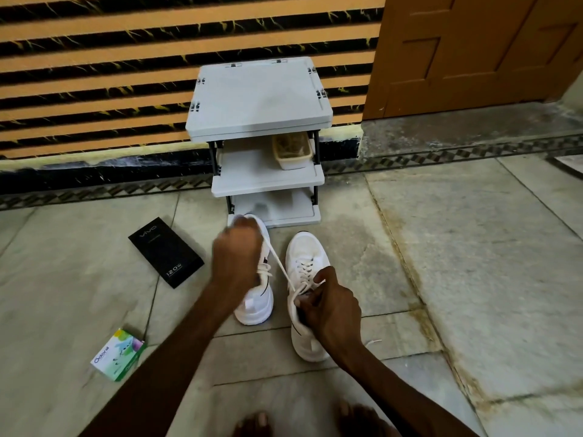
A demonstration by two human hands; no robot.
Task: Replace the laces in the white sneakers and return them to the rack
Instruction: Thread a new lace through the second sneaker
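Two white sneakers stand side by side on the floor in front of a small white rack (268,181). The left sneaker (257,305) is partly hidden behind my left hand (236,250), which is raised and grips the end of a white lace (277,263). That lace runs taut down to the top eyelets of the right sneaker (304,257). My right hand (331,313) grips the right sneaker at its collar and tongue. Another lace end (373,342) lies on the floor right of this shoe.
A black phone box (165,252) and a small green and white carton (119,354) lie on the floor to the left. A beige basket (291,149) sits on the rack's middle shelf. My bare toes (255,422) show at the bottom edge. A striped wall stands behind.
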